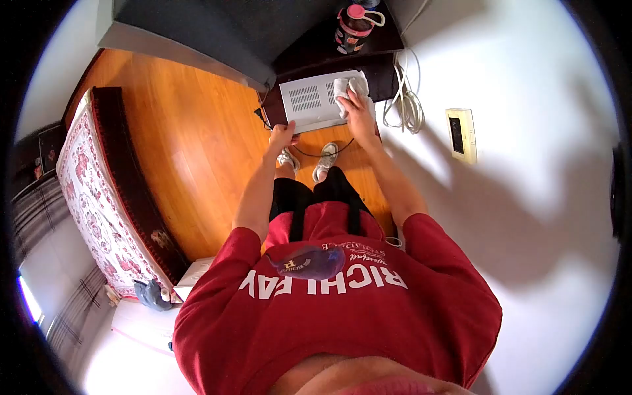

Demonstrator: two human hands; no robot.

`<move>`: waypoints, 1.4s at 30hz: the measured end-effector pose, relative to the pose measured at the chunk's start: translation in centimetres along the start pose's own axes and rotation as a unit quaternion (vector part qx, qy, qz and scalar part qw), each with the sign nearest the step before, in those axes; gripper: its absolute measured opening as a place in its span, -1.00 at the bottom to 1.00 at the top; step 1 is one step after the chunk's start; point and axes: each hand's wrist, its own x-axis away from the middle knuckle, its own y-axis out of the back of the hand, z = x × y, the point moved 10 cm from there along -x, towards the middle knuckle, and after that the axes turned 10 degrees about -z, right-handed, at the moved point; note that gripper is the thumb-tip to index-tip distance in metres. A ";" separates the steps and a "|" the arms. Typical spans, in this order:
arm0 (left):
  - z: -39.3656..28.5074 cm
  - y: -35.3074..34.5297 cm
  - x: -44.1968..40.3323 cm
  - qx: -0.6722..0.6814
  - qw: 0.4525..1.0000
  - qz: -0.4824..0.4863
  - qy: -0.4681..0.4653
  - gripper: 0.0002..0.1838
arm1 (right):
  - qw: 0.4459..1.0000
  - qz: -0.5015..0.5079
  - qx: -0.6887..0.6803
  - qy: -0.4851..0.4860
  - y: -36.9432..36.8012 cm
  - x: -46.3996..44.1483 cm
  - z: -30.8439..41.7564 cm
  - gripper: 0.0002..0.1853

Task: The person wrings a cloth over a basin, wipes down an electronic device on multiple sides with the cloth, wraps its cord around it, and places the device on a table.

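A white metal box (315, 117) with slotted vents lies on a dark shelf in the head view, tilted a little. My left hand (283, 135) grips its near left corner, the thumb on top and the fingers partly hidden at the edge. On the right part of the box, my right hand (358, 120) presses a crumpled white cloth (341, 87) against the top surface. The fingers lie over the cloth, which covers some of the vents.
Behind the box, a bottle with a pink lid (352, 29) stands on a dark cabinet (390, 41). Coiled white cable (411, 108) hangs by the wall, near a switch panel (461, 135). A black cord runs below the box. A patterned bed (99, 191) is on the left.
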 end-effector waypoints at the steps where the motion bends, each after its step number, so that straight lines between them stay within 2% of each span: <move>1: -0.5 0.0 0.5 -0.015 1.000 0.001 0.000 -0.50 | 1.000 0.003 -0.001 0.001 -1.1 0.4 0.0 -0.58; 3: -1.0 0.0 1.1 -0.033 0.999 0.000 0.002 -0.49 | 0.998 -0.034 -0.015 0.048 -4.1 1.1 2.1 -0.57; 5: -1.2 0.0 1.2 0.013 1.000 -0.005 -0.011 -0.48 | 0.990 0.102 -0.092 -0.026 -8.8 2.9 3.3 -0.59; 7: -0.6 0.2 0.9 0.010 1.000 0.002 -0.004 -0.48 | 0.990 0.075 -0.017 0.120 -6.4 3.4 8.6 -0.59; 11: -0.6 0.3 1.0 -0.012 1.000 -0.006 0.006 -0.47 | 0.985 0.152 -0.004 0.079 -3.2 2.7 4.1 -0.53; 15: -0.6 0.2 1.1 0.022 1.000 0.002 0.002 -0.45 | 0.993 0.072 0.037 0.083 2.0 1.7 -0.4 -0.52; 17: 0.0 0.1 0.5 0.014 1.000 0.002 0.002 -0.45 | 0.993 0.079 0.033 0.078 0.9 2.0 0.2 -0.53; 18: -0.2 0.1 0.7 0.011 1.000 -0.001 0.000 -0.46 | 0.980 0.047 -0.175 -0.080 -0.3 2.2 -0.7 -0.54; 20: -0.8 0.4 1.2 0.008 1.000 -0.007 0.001 -0.46 | 0.995 0.041 -0.095 0.007 -2.3 3.4 2.0 -0.54; 21: -1.1 0.3 1.6 -0.002 1.000 0.005 0.012 -0.45 | 0.994 0.041 -0.096 0.007 -3.2 3.6 3.4 -0.54; 23: -0.9 0.0 1.9 -0.013 0.999 0.016 0.025 -0.44 | 0.985 0.092 -0.030 0.144 -5.4 4.4 9.1 -0.54; 26: -1.2 0.4 1.8 0.004 1.000 0.008 0.020 -0.44 | 0.983 0.078 -0.060 0.157 -5.2 4.1 10.9 -0.53; 30: -0.5 0.1 1.3 0.023 0.999 0.022 0.008 -0.46 | 0.986 0.119 -0.038 0.112 -2.5 4.4 5.1 -0.52; 32: -0.8 0.0 1.1 0.038 0.999 0.015 0.001 -0.47 | 0.995 0.083 -0.040 0.033 1.1 2.7 2.3 -0.50; 35: -0.6 0.0 1.3 0.003 1.000 0.004 0.005 -0.46 | 0.997 0.065 0.028 0.016 1.2 1.0 1.0 -0.50; 36: -0.4 -0.2 1.2 -0.003 1.000 0.003 -0.006 -0.45 | 1.000 0.021 0.001 0.004 0.3 0.7 1.2 -0.50; 37: -0.7 -0.2 1.3 -0.009 1.000 0.000 -0.018 -0.44 | 1.000 0.021 -0.002 0.006 -1.5 0.8 1.8 -0.50; 39: -1.1 -0.3 1.7 -0.011 1.000 0.016 -0.014 -0.43 | 0.991 -0.008 -0.129 -0.034 -4.6 0.7 3.4 -0.52; 40: -1.4 -0.2 2.1 -0.018 1.000 0.002 -0.005 -0.45 | 0.991 -0.009 -0.133 -0.034 -5.8 0.6 4.9 -0.52; 42: -1.0 -0.1 1.9 -0.022 1.000 -0.003 0.012 -0.52 | 0.985 0.082 -0.078 0.129 -9.3 1.4 10.9 -0.52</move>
